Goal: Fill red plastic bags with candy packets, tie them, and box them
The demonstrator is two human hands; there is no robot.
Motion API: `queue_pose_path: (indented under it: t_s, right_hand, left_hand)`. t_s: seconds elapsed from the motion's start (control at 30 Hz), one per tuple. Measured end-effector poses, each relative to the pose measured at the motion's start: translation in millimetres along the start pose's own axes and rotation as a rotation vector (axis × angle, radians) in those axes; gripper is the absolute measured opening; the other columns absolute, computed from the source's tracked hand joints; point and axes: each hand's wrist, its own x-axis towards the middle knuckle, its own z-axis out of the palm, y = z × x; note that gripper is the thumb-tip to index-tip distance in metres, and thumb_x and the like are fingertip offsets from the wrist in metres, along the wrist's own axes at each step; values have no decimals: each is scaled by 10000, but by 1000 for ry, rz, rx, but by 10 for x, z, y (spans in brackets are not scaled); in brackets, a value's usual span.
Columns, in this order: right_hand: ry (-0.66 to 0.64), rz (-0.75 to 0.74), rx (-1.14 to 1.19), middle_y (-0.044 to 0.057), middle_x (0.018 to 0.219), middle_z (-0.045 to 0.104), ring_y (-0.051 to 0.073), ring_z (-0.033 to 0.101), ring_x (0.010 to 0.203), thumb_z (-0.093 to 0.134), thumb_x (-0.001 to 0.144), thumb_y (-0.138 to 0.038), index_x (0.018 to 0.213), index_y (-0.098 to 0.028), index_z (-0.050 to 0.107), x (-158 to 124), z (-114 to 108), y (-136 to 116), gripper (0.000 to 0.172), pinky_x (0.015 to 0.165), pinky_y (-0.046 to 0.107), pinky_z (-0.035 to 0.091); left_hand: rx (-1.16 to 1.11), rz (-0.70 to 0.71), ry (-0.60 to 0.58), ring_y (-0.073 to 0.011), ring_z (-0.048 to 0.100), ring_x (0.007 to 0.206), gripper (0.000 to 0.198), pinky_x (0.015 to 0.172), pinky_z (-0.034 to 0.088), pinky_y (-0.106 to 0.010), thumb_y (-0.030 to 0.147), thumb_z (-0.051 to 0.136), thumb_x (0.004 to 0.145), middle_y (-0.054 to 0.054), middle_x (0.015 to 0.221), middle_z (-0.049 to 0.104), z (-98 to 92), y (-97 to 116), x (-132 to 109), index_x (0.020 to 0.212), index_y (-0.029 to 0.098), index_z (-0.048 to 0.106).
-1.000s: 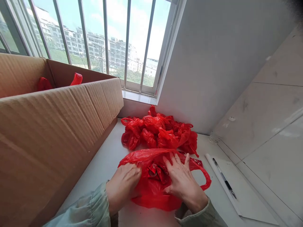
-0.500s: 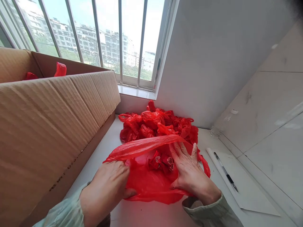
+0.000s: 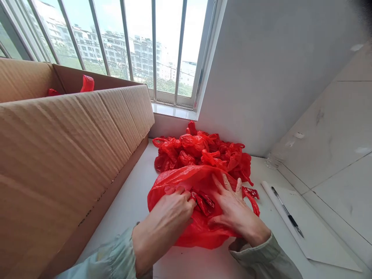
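A thin red plastic bag [image 3: 200, 240] lies in front of me with its mouth held apart. Inside it are small, shiny red wrapped packets [image 3: 205, 203] with pale printing. My left hand [image 3: 174, 209] reaches into the bag with its fingers curled at the packets' left side; whatever is in its fingertips is hidden. On the right, my right hand [image 3: 235, 209] rests inside the bag, fingers spread against its wall. A bag handle [image 3: 255, 207] loops out beside the right wrist.
Behind the bag sits a heap of knotted red plastic bags [image 3: 200, 149]. A tall cardboard box [image 3: 87, 124] stands left, with red pieces showing inside. To the right, a pen [image 3: 287, 212] lies on white paper [image 3: 322, 236]. A clear bottle [image 3: 280, 153] stands by the tiled wall.
My left hand has moved right from the bag's left edge in to the packets, and its fingers have curled. The bag's rim has shifted. My right hand stays spread in the bag.
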Motion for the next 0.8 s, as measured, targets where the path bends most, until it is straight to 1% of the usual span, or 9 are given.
queue_pose_path:
  t_s: [0.1,0.2,0.33,0.4,0.47,0.57,0.63,0.7,0.8]
  right_hand:
    - [26,-32,-2,96,1611,208,377,-50,1485,657,827,-475,1418,-294,476,24,-6,-57,644,1095,741,-47]
    - [67,-38,-83,160,1554,330,422,40,1474,645,856,-428,1252,-199,632,45,11,-145,457,1102,738,-13]
    - [92,-62,-149,166,1450,477,419,209,1439,600,868,-246,1049,-141,703,75,-6,-192,233,1103,730,81]
    - [103,-59,-142,138,1339,580,378,314,1397,529,879,-162,1003,-154,707,88,-46,-158,217,1087,708,181]
    - [105,-49,-122,120,1205,653,342,398,1342,492,888,-137,945,-162,706,100,-91,-103,223,1057,654,281]
    - [99,-42,-97,104,1064,687,312,461,1278,501,889,-136,878,-162,688,104,-137,-38,189,1023,588,343]
    - [94,-42,-84,92,1028,687,302,469,1262,517,880,-124,867,-165,675,95,-149,-26,163,1028,590,327]
    - [80,-43,-73,83,1025,681,302,460,1264,537,873,-123,874,-174,668,78,-153,-32,140,1045,622,283]
    - [43,-54,-55,84,1075,664,313,438,1273,599,854,-166,972,-193,662,43,-151,-47,136,1050,663,236]
  left_hand:
    - [22,34,26,-209,597,859,334,736,464,-297,-12,323,865,-84,978,632,104,-12,171,955,145,604]
    - [-38,-2,48,-209,602,926,331,787,481,-310,9,322,891,-96,1069,608,275,-133,221,1076,139,562]
    - [-142,-21,65,-195,584,992,315,871,474,-326,25,307,921,-99,1138,588,499,-329,233,1085,157,541]
    - [-182,-26,93,-188,581,978,300,852,472,-318,55,287,945,-93,1144,582,544,-397,241,1078,165,533]
    - [-187,-44,120,-189,581,964,302,808,469,-304,87,268,960,-92,1139,579,511,-420,249,1119,167,512]
    - [-103,-135,98,-184,588,767,305,639,427,-280,69,246,932,-60,912,605,333,-348,265,1049,153,516]
    - [-50,-191,94,-170,560,647,280,572,373,-275,30,269,891,-26,766,578,194,-246,287,929,165,511]
    - [-16,-214,134,-164,561,636,258,569,360,-274,7,297,867,-24,767,580,106,-141,310,870,174,494]
    - [0,-224,129,-165,580,649,260,574,377,-274,11,302,878,-41,828,609,136,-58,309,884,170,507]
